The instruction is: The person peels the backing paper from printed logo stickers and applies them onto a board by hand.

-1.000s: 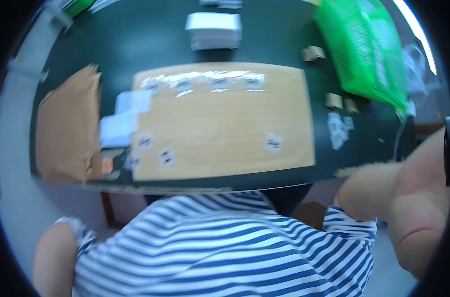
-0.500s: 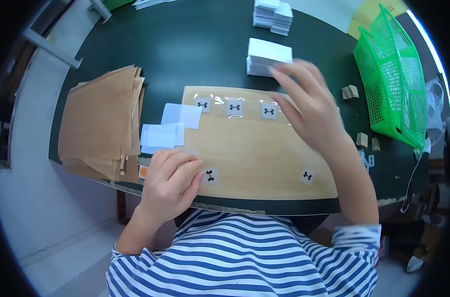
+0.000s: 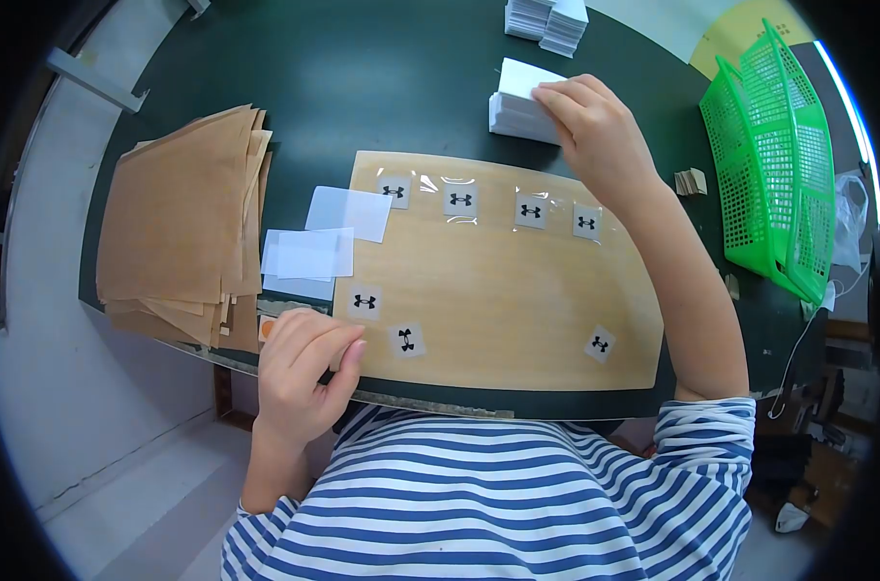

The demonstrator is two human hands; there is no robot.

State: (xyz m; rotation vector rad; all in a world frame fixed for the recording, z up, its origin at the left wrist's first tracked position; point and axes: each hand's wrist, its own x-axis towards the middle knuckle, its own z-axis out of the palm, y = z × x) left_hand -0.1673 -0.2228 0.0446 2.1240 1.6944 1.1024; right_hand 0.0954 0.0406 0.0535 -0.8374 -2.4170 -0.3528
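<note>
My right hand (image 3: 595, 131) reaches to the stack of white cards (image 3: 525, 118) at the back, thumb and fingers closed on the right edge of its top card (image 3: 532, 79), which sits askew. My left hand (image 3: 309, 363) hovers by the near left corner of the tan board (image 3: 498, 290), its fingers curled together and nothing showing in them. Small translucent squares with a black logo lie on the board: several along the far edge, one of them a square (image 3: 531, 209), plus a square (image 3: 365, 301) and another square (image 3: 407, 341) near my left hand, and a tilted square (image 3: 600, 343) at near right.
Translucent whitish sheets (image 3: 309, 254) overlap the board's left edge. Brown paper envelopes (image 3: 174, 213) are piled at left. A green plastic basket (image 3: 764, 165) stands at right, with a small tan bundle (image 3: 690, 182) beside it. More white stacks (image 3: 562, 27) are at the back.
My right hand has moved up and away from me, from above the board's far right onto the card stack, and closed on its top card. My left hand has drawn back slightly left, uncovering a logo square.
</note>
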